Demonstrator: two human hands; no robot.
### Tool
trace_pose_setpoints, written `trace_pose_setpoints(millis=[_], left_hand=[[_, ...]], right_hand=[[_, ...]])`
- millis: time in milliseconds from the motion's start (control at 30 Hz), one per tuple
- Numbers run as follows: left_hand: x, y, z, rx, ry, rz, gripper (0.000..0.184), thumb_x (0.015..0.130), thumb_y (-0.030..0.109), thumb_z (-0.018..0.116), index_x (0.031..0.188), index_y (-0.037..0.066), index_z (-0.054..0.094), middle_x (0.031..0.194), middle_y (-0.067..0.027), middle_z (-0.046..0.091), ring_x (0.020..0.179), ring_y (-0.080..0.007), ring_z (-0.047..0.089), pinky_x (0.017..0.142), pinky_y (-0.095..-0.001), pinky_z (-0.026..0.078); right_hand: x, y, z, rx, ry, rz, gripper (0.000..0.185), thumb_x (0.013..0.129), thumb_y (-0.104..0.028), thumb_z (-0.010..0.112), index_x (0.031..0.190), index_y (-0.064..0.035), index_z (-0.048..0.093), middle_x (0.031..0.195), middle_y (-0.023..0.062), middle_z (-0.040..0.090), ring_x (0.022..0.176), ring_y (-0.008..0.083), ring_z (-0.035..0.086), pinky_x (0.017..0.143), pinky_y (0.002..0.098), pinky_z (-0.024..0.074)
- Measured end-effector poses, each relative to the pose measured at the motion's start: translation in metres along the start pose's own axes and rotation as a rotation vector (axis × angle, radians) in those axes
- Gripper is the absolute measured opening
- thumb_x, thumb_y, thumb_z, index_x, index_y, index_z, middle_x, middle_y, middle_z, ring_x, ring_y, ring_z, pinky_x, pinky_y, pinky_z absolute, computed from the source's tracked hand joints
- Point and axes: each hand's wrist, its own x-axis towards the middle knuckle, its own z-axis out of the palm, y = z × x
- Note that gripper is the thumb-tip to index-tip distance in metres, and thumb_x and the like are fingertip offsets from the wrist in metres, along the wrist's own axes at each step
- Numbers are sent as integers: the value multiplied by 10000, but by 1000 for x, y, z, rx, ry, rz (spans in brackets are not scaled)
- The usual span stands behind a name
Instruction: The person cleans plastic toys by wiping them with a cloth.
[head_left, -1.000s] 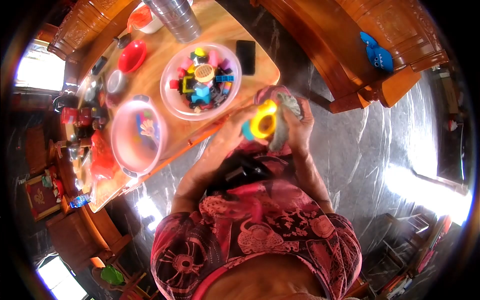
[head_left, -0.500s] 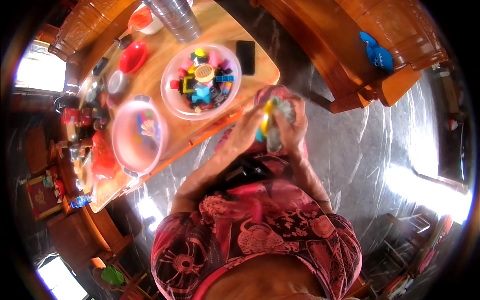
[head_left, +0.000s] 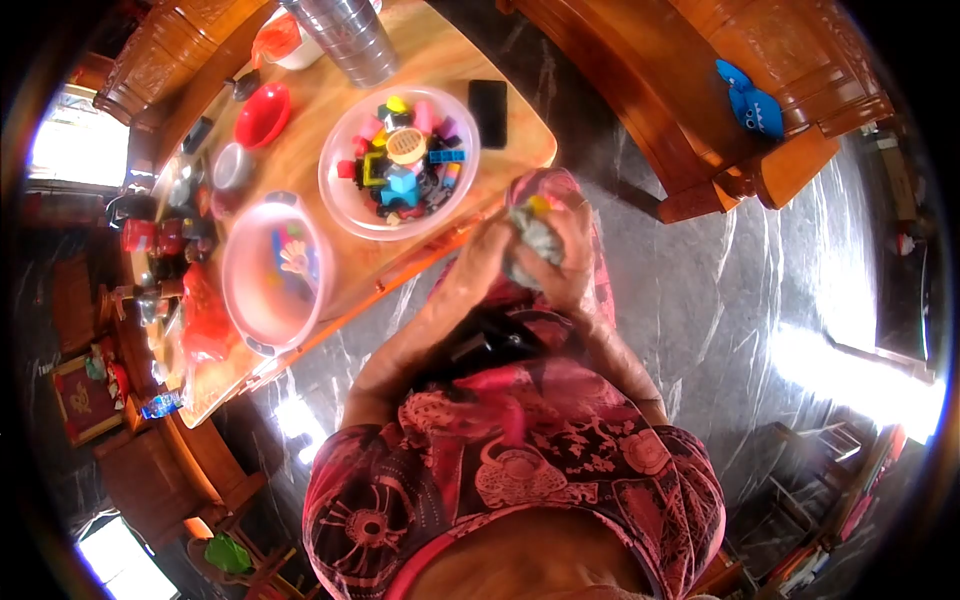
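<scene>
Both hands meet over my lap. My left hand (head_left: 488, 258) is closed on the side of a yellow toy (head_left: 541, 204), of which only a small top part shows. A grey cloth (head_left: 538, 243) is pressed over the toy by my right hand (head_left: 572, 262), whose fingers are wrapped round it. Most of the toy is hidden by cloth and fingers. On the table, up and left of the hands, stands a round clear bowl (head_left: 328, 200) full of colourful toy pieces. Beside it is a pinkish tub (head_left: 245, 300) with a few toy pieces in it.
The wooden table (head_left: 370, 262) also bears a black phone (head_left: 488, 114), a tall metal cup (head_left: 355, 45), a red bowl (head_left: 263, 115) and a red bag (head_left: 205, 320). A wooden bench (head_left: 650, 90) with a blue toy (head_left: 755, 108) stands at the upper right.
The yellow toy was plainly visible between the hands; it has turned and is now mostly covered by the cloth. The hands have come together and shifted slightly left.
</scene>
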Motion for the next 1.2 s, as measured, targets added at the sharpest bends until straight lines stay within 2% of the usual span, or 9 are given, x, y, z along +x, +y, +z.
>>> trace_pose_setpoints(millis=[100,367,467,700,800,967,1033,1167,1200], left_hand=[[0,13,9,300,66,-1,388,932,319,383,1054,-8,553,929,-59,578,839,-133,520,734,-271,426],[2,2,-2,-30,-54,-95,310,890,180,553,1132,-14,547,1005,-41,604,908,-102,542,811,-248,437],[2,1,-12,-92,-102,-82,284,855,117,592,1108,-3,550,957,-27,601,869,-88,546,776,-234,442],[-1,3,-11,313,-1,90,279,817,108,638,1065,32,536,908,-10,576,823,-82,530,722,-236,445],[2,13,-4,-13,-177,-29,385,770,141,707,1089,57,509,922,7,546,811,-78,516,696,-229,438],[2,-1,-4,29,-135,-11,397,753,80,679,1103,47,496,957,-11,539,817,-81,524,690,-222,442],[2,-2,-4,101,-122,-62,418,737,63,674,1111,44,488,971,-14,536,825,-84,528,694,-224,449],[6,2,8,165,-140,-37,485,663,16,640,1119,10,475,984,-49,533,891,-138,530,769,-263,455],[6,4,10,170,-104,1,499,622,-3,613,1103,-14,479,959,-74,537,903,-176,525,800,-288,444]], right_hand=[[6,0,-1,-107,26,-62,364,678,-93,741,992,-51,561,1138,159,504,1045,331,452,875,407,369],[16,34,-7,-60,191,121,207,785,-97,678,959,-29,586,923,90,573,847,204,567,761,301,453],[12,38,-14,561,52,551,214,858,-63,579,1063,-19,537,754,49,609,671,163,622,627,249,497],[2,21,-18,535,25,348,367,800,-137,688,1113,-10,544,914,44,609,809,121,569,739,262,466],[0,23,-18,390,55,337,395,788,-154,695,1122,-9,540,958,54,600,867,132,559,782,275,455],[0,14,-19,389,127,288,407,800,-165,672,1149,-6,534,1060,78,553,969,159,531,859,292,424],[6,12,-24,135,59,-83,442,807,-158,655,1192,-4,502,1137,106,506,1040,186,500,909,310,395],[6,-3,-20,186,-7,224,410,807,-183,662,1128,22,512,1168,143,495,1055,195,500,899,324,406],[10,-10,-16,260,61,238,343,821,-192,660,1074,6,542,1031,112,573,949,169,552,825,296,444]])
